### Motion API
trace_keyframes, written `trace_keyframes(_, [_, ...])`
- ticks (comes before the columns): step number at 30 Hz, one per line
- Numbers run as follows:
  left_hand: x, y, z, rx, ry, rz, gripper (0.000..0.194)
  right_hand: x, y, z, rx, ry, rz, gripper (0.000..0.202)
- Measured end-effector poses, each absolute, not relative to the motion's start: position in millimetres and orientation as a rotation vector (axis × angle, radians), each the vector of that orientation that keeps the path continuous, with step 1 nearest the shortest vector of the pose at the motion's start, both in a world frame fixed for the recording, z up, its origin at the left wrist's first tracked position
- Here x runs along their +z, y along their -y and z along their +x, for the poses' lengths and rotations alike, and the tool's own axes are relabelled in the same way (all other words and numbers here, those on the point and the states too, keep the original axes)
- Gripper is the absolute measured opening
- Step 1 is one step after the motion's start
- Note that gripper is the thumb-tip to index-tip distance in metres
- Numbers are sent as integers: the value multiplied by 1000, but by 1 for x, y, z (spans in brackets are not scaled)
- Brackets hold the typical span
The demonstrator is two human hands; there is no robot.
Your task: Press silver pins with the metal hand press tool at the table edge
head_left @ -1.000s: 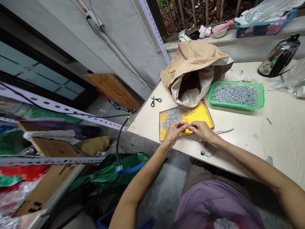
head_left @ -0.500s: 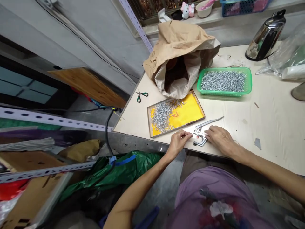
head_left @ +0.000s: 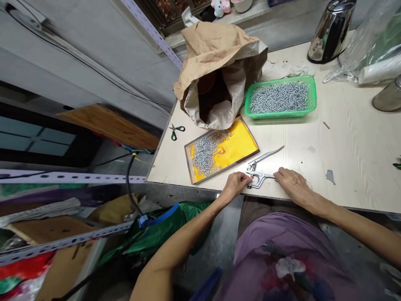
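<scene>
Silver hand pliers [head_left: 259,179] with a C-shaped jaw, a spring and two spread handles lie near the table's front edge. At the jaw, close to a small red part, my left hand [head_left: 236,184] is closed in a pinch; what the fingertips hold is too small to make out. My right hand [head_left: 291,184] has its curled fingers on the end of the lower handle. The upper handle slants away untouched. Just beyond my left hand, a shallow tray [head_left: 239,144] with a yellow bottom holds many small silver metal pieces heaped at its left.
A green basket [head_left: 280,115] full of similar metal pieces stands behind, beside an open paper bag [head_left: 219,46]. Green-handled scissors [head_left: 176,132] lie at the table's left edge. A steel kettle [head_left: 330,33] and clear plastic bag [head_left: 360,62] are at the back right.
My left fingers have come to the jaw of the pliers. My right hand has moved from near the jaw out to the handle's end. The view has shifted, so the table sits further left.
</scene>
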State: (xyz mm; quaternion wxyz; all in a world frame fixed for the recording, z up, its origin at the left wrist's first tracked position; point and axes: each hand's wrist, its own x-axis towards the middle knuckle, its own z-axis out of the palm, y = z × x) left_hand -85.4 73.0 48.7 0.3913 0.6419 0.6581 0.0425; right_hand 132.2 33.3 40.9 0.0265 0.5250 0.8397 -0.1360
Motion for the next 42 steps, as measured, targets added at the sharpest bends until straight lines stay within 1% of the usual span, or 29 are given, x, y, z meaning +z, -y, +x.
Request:
trace_keyframes(2, [51,-76,-85,53,-1663,1548,17,38,-32,132,-436,-2612,1622,23])
trace_keyframes(6, [51,-77,-89,-14,-1539,1337,30,33,-29,133,-459,-2668,1631,26])
trace_keyframes(10, [45,-75,-93,-29,-1481,1204,36,33,-35,140,-500,-2771,1595,15])
trace_keyframes(11, [43,-74,-94,-25,-1490,1190,36,33,-40,144,-492,-2807,1588,23])
trace_keyframes(14, [40,-72,-94,-29,-1531,1144,32,30,-60,156,-425,-2884,1549,76])
trace_keyframes(15, [39,-71,-94,-36,-1537,1125,30,29,-67,159,-415,-2885,1519,88])
trace_keyframes(17, [39,-69,-93,-51,-1535,1091,27,25,-81,163,-417,-2866,1448,98])
trace_keyframes(20, [38,-66,-93,-52,-1537,1082,26,22,-92,163,-400,-2849,1394,99])
trace_keyframes(24, [37,-62,-94,-38,-1557,1092,28,28,-95,157,-387,-2845,1378,96])
trace_keyframes(31, [40,-58,-93,-12,-1566,1087,29,36,-89,155,-294,-2789,1361,74])
trace_keyframes(33, [41,-59,-92,-25,-1571,1094,29,36,-89,157,-303,-2791,1368,75])
trace_keyframes(39, [39,-61,-92,-83,-1565,1148,28,32,-88,164,-385,-2842,1376,86])
trace_keyframes(42, [37,-61,-94,-86,-1553,1164,28,31,-89,167,-437,-2873,1365,88])
